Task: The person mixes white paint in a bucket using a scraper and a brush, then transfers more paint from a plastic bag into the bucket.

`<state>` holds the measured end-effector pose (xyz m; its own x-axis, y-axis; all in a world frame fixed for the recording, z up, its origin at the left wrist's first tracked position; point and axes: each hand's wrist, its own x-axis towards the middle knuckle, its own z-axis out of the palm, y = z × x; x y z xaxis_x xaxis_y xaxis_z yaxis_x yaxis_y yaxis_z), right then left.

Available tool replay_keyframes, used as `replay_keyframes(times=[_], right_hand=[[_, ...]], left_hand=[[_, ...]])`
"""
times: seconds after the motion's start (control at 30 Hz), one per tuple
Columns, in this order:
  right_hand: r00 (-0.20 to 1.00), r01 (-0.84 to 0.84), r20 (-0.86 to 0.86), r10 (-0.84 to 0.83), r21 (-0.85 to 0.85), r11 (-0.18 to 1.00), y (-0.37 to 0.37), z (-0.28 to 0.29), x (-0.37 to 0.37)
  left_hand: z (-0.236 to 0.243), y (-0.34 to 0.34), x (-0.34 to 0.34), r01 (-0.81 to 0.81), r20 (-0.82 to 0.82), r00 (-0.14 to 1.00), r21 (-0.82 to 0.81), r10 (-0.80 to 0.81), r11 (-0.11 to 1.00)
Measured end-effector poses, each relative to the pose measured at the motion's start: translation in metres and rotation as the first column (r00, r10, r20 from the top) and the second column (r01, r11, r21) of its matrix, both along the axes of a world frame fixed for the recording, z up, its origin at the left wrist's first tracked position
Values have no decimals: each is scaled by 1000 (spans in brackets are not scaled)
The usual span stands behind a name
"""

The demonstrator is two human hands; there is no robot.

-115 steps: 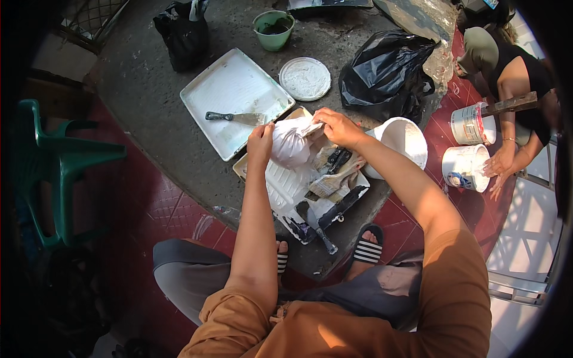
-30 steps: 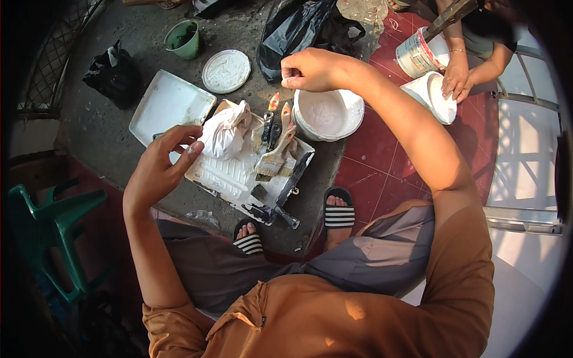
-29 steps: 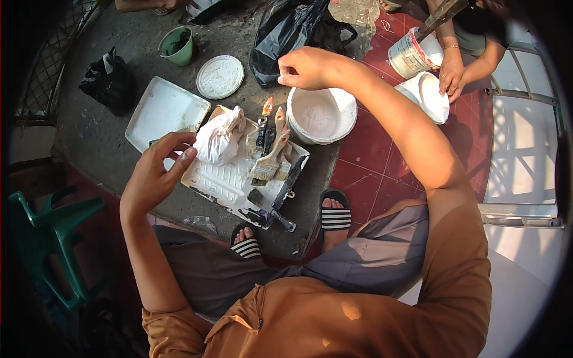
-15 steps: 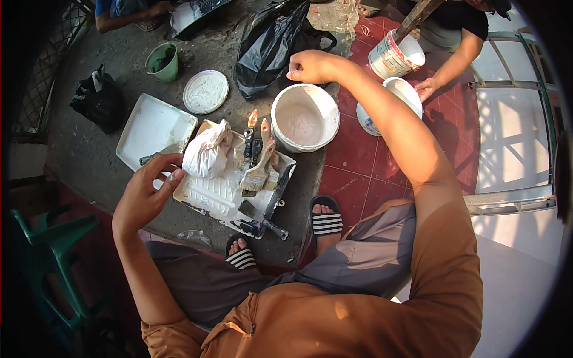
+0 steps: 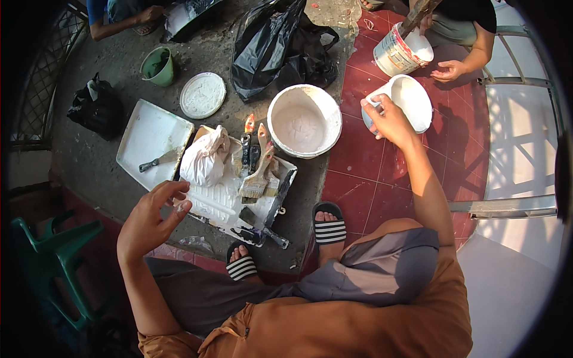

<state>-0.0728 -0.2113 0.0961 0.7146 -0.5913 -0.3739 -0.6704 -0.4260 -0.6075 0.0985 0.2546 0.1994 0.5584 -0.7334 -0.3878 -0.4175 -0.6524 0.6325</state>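
My left hand [image 5: 154,218] hovers beside the near left corner of a paint tray [image 5: 209,206], fingers apart and nothing in them. A crumpled white plastic bag [image 5: 205,158] and several paintbrushes [image 5: 255,179] lie on that tray. My right hand [image 5: 391,124] is over the left side of a white bucket [image 5: 418,102], fingers bent and apart; whether they touch it I cannot tell. Left of that bucket stands a large, wide pail [image 5: 276,122] with pale residue inside.
A second tray [image 5: 134,143] carries a scraper [image 5: 156,162]. Behind are a round lid [image 5: 203,95], a green pail [image 5: 158,67] and black bags [image 5: 268,53]. A co-worker's hand [image 5: 450,71] is near a paint-stained bucket [image 5: 403,51]. A green plastic chair [image 5: 65,256] stands at left.
My right hand has moved right and nearer, from above the large pail to the white bucket. The co-worker's hand has come off that bucket. My left hand has shifted slightly nearer.
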Motion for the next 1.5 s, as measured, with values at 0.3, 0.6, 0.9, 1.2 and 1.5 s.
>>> replay_keyframes(times=[0.3, 0.6, 0.9, 1.2, 1.5], right_hand=[[995, 62, 36, -90, 482, 874, 50, -80, 8], [918, 180, 255, -305, 416, 891, 65, -109, -44], [919, 180, 235, -316, 463, 868, 56, -108, -48], [966, 153, 145, -213, 343, 927, 69, -91, -17], [953, 155, 173, -247, 423, 893, 75, -95, -1]], left_hand=[[-2, -12, -10, 22, 4, 1000, 127, -23, 992], [3, -18, -8, 36, 1, 999, 85, -36, 996], [4, -20, -6, 39, -29, 999, 80, -37, 996], [11, -5, -10, 14, -19, 1000, 90, -12, 996], [10, 5, -12, 30, 18, 999, 50, -30, 998]])
